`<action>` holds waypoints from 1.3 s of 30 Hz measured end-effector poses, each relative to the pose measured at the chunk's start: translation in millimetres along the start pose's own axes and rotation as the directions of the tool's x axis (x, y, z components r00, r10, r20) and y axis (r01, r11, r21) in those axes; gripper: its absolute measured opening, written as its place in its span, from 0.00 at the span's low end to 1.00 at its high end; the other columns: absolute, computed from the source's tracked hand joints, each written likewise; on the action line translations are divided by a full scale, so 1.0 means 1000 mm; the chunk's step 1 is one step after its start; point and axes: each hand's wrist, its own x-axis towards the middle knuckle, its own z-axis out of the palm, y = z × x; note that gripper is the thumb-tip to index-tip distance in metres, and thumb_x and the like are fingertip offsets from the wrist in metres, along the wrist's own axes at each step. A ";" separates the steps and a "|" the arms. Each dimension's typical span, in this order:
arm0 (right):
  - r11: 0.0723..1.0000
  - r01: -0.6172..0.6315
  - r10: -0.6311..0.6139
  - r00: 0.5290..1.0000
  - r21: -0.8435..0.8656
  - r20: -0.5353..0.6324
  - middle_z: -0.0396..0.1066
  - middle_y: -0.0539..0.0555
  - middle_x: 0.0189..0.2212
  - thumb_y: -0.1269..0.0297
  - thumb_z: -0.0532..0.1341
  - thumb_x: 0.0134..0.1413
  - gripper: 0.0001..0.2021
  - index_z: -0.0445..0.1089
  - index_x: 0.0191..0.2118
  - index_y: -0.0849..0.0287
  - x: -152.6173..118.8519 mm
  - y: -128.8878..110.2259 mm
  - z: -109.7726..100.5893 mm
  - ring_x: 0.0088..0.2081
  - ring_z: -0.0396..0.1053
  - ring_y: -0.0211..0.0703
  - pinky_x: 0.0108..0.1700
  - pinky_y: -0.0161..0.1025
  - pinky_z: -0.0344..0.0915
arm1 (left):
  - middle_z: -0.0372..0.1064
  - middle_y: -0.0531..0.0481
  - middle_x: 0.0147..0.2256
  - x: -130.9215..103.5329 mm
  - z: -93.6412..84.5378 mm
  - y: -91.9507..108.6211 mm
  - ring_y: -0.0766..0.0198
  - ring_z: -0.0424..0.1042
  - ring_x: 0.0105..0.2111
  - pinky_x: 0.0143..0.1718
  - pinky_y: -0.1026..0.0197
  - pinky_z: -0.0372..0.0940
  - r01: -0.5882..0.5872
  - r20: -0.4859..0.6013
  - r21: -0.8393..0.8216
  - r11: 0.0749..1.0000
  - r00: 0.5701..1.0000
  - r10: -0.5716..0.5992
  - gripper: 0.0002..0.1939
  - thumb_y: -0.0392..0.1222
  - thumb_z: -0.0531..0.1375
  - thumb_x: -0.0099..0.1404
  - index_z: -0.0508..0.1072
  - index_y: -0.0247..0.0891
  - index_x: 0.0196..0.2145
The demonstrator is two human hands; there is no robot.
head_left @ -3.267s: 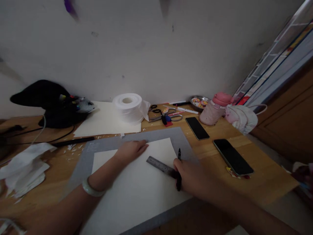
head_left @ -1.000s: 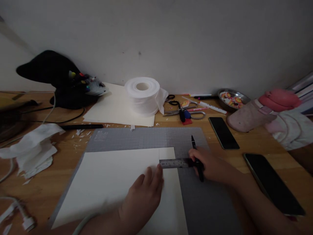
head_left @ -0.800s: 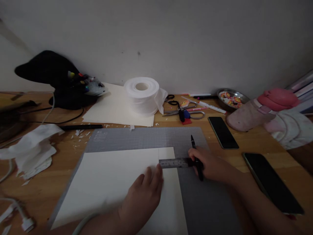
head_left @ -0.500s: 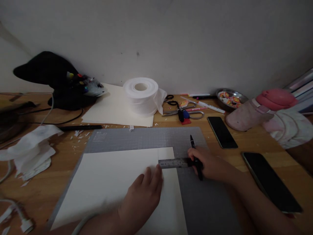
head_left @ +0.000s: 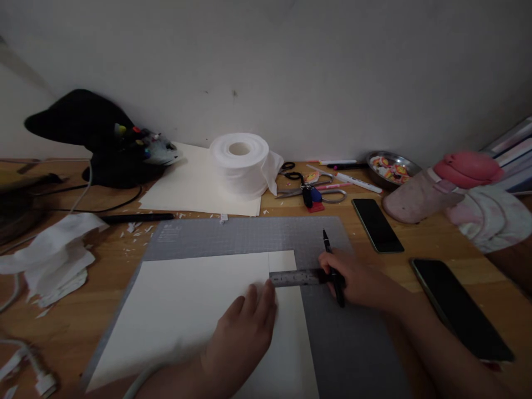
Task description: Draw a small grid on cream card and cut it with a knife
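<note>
A large white sheet of paper [head_left: 187, 305] lies on the grey cutting mat [head_left: 249, 233], with a thin line near its upper right corner. Across its right part a metal ruler [head_left: 286, 278] lies crosswise. My left hand [head_left: 245, 332] rests on the sheet, fingers stretched forward, with its fingertips at the ruler's left end. At the other end, my right hand [head_left: 347, 277] grips the ruler between its fingers. The same hand also holds a black pen [head_left: 327, 243], its tip pointing away from me. My right palm hides the ruler's far end.
Behind the mat stand a white tissue roll [head_left: 239, 166] and scissors [head_left: 291, 192]. Two phones [head_left: 378, 224] and a pink-lidded bottle [head_left: 428, 191] are on the right. Crumpled tissue [head_left: 62, 244], cables and paper scraps lie left. A metal bowl [head_left: 393, 169] sits near the wall.
</note>
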 end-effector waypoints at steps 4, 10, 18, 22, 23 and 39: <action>1.000 0.002 -0.002 1.000 0.008 -0.002 0.61 0.51 0.33 0.77 0.53 0.43 0.09 0.57 0.32 0.58 0.000 0.001 0.001 0.34 0.59 0.38 0.34 0.33 0.54 | 0.66 0.43 0.51 0.000 0.001 0.000 0.55 0.70 0.44 0.34 0.60 0.68 -0.004 0.012 -0.012 1.000 1.000 0.004 0.15 0.31 0.54 0.61 0.72 0.37 0.44; 1.000 -0.001 0.001 1.000 0.010 0.004 0.61 0.51 0.33 0.77 0.53 0.44 0.09 0.58 0.32 0.58 0.000 0.000 0.001 0.33 0.59 0.37 0.34 0.33 0.55 | 0.66 0.42 0.51 0.001 0.000 -0.001 0.54 0.70 0.43 0.35 0.60 0.68 -0.017 0.027 -0.016 1.000 0.999 0.017 0.14 0.32 0.54 0.61 0.72 0.37 0.44; 1.000 0.000 0.000 1.000 0.000 0.000 0.61 0.51 0.33 0.77 0.53 0.44 0.08 0.58 0.32 0.58 0.000 -0.001 0.000 0.33 0.59 0.37 0.34 0.33 0.54 | 0.67 0.43 0.50 0.001 -0.001 -0.001 0.54 0.71 0.43 0.34 0.59 0.69 -0.013 -0.001 -0.013 1.000 1.000 0.013 0.15 0.30 0.54 0.60 0.72 0.37 0.44; 1.000 -0.004 0.004 1.000 -0.008 0.011 0.61 0.51 0.33 0.77 0.53 0.43 0.09 0.58 0.32 0.58 0.000 0.000 0.000 0.34 0.59 0.38 0.35 0.33 0.55 | 0.68 0.44 0.49 0.001 -0.001 -0.001 0.55 0.71 0.42 0.33 0.61 0.69 -0.006 -0.038 -0.014 1.000 0.999 0.006 0.14 0.31 0.54 0.60 0.73 0.37 0.43; 1.000 -0.006 0.006 1.000 -0.006 0.013 0.61 0.51 0.33 0.77 0.53 0.43 0.09 0.58 0.32 0.58 0.000 0.001 0.000 0.34 0.59 0.38 0.35 0.33 0.55 | 0.68 0.44 0.49 0.002 -0.001 -0.001 0.55 0.71 0.42 0.33 0.61 0.69 -0.005 -0.039 -0.013 1.000 0.999 0.005 0.14 0.31 0.54 0.60 0.73 0.37 0.42; 0.999 -0.006 0.006 1.000 0.038 -0.002 0.62 0.51 0.33 0.76 0.53 0.43 0.09 0.58 0.33 0.57 0.001 0.001 -0.001 0.34 0.59 0.38 0.35 0.34 0.55 | 0.65 0.42 0.51 0.003 0.001 -0.003 0.56 0.69 0.44 0.35 0.60 0.67 -0.028 0.090 -0.012 1.000 0.996 0.029 0.17 0.31 0.55 0.62 0.69 0.38 0.49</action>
